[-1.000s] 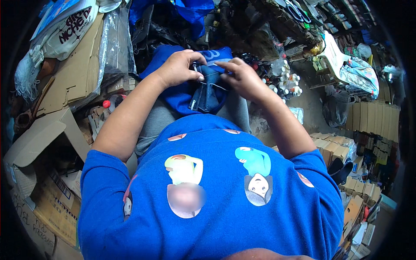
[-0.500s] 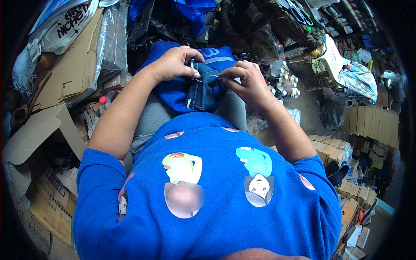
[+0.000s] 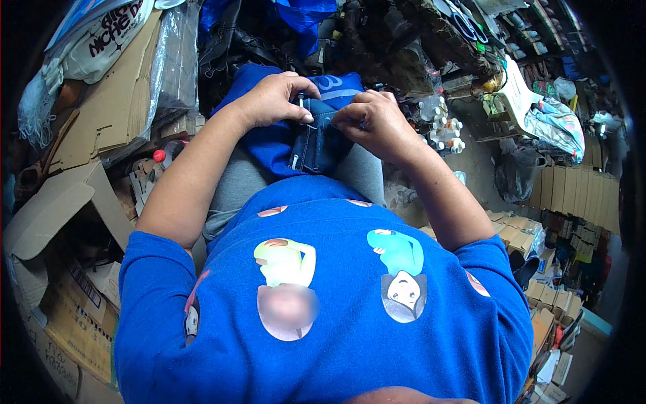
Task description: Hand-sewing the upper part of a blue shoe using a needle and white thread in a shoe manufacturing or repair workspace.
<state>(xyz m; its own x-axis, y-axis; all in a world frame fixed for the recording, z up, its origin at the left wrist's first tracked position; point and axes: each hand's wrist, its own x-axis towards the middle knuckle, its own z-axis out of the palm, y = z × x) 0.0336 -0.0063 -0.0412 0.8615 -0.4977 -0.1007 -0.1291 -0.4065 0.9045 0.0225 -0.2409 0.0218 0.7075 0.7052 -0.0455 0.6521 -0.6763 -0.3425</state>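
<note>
A small dark blue denim piece (image 3: 315, 151) with pale seam stitching lies on a bright blue cloth (image 3: 259, 145) over my lap. White cord-like bits show along its left side. My left hand (image 3: 276, 101) pinches the denim's upper left edge, thumb on top and fingers curled behind. At the upper right of the denim, my right hand (image 3: 378, 124) has thumb and forefinger pressed together, close against the fabric. Whatever sits between those fingertips is too small to make out. A short white line, perhaps thread, crosses the denim between the hands.
An open cardboard box (image 3: 54, 209) stands at my left, below flattened cardboard (image 3: 114, 101). Several small bottles (image 3: 445, 131) cluster to the right, near a white plastic chair (image 3: 515, 91). Stacked cardboard pieces (image 3: 572, 192) sit farther right. Dark clutter lies beyond my knees.
My right hand has shifted slightly left, its fingertips now closer to the denim. The white thread that stretched from them no longer shows there. My left hand stays about in place.
</note>
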